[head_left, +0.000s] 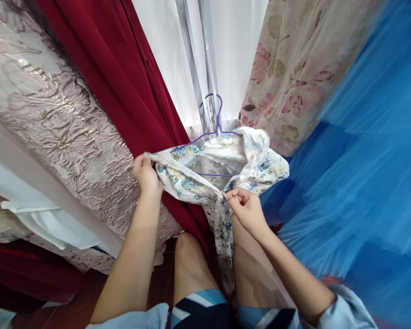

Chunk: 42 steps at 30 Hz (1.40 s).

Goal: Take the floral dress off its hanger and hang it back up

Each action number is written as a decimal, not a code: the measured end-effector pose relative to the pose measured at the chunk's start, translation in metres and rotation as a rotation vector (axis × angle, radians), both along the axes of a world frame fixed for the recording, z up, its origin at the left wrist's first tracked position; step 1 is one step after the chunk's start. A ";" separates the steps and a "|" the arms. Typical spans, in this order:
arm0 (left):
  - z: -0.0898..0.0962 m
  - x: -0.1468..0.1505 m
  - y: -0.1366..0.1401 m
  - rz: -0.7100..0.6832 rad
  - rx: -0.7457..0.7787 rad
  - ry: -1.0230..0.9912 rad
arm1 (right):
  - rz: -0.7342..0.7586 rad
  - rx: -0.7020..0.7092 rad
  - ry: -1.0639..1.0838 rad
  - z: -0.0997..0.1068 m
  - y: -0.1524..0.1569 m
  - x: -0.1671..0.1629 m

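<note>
A white garment (188,185) with a blue, green and yellow floral print hangs on a purple wire hanger (220,112). My left hand (147,174) pinches the garment's edge at its left shoulder and pulls it out sideways. At the front, where the neckline meets in a V, my right hand (245,204) closes its fingertips on the fabric near a small fastening too tiny to make out. The neck opening gapes between both hands, and the hanger's lower bar shows inside it. A narrow length of the garment falls below, between my knees.
Grey metal poles (193,59) rise behind the hanger before a white cloth (157,27). Dark red fabric (123,77) and shiny embossed fabric (55,105) hang on the left. Rose-printed fabric (294,68) and blue tulle (356,173) hang on the right.
</note>
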<state>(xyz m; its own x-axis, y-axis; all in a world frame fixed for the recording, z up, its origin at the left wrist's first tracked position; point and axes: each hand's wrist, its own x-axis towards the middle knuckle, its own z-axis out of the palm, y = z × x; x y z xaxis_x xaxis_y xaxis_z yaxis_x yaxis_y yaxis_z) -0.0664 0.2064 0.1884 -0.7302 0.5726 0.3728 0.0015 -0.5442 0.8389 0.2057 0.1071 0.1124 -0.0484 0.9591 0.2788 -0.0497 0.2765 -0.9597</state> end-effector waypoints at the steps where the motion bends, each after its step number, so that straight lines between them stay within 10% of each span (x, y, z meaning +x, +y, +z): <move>1: -0.011 -0.004 0.002 -0.071 -0.099 -0.136 | 0.011 -0.009 -0.027 -0.003 -0.002 -0.001; 12: -0.104 0.049 -0.054 -0.612 -0.567 -0.056 | 0.014 -0.087 -0.193 -0.066 0.004 0.010; 22: -0.046 0.117 -0.101 -0.854 -0.201 0.600 | -0.058 0.211 -0.265 -0.052 -0.002 0.017; 30: -0.039 0.136 -0.124 -0.833 -0.127 0.666 | -0.220 0.000 -0.028 -0.063 0.028 0.055; 42: -0.056 0.132 -0.118 -0.816 -0.157 0.813 | 0.698 -0.092 -0.124 -0.014 -0.025 0.026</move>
<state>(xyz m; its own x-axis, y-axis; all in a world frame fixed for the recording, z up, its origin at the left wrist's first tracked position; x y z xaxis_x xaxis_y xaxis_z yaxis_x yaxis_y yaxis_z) 0.0659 0.0887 0.1329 0.2993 0.8438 0.4454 0.2671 -0.5222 0.8099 0.2320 0.0820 0.0986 -0.6857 0.7120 0.1513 -0.0748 0.1378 -0.9876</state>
